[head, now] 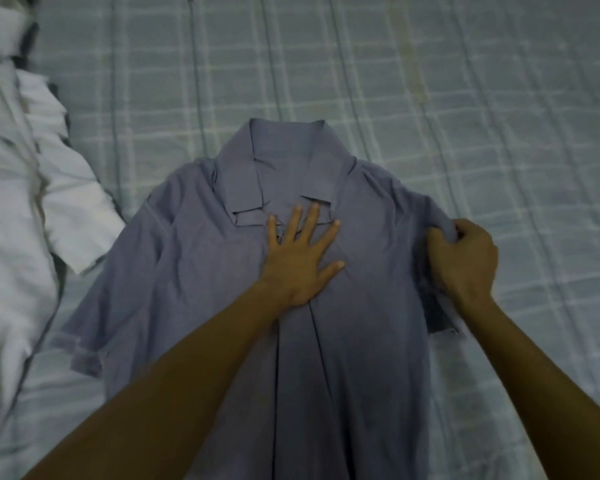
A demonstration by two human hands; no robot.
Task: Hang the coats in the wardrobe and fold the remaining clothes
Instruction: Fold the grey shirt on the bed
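Checked bedspread held your grey shirt; folding looked barely begun.
Your left hand pressed flat on its chest, your right hand gripped a sleeve; the white garment lay unfolded.

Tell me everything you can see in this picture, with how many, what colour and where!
shirt: one, greyish purple with a collar, spread flat in the middle of the bed cover
white clothes: one crumpled heap, white, at the left edge, beside the shirt
bed cover: one, pale with a checked pattern, under everything
left hand: one, fingers spread flat, pressing on the shirt's chest just below the collar
right hand: one, fingers curled, gripping the shirt's right shoulder
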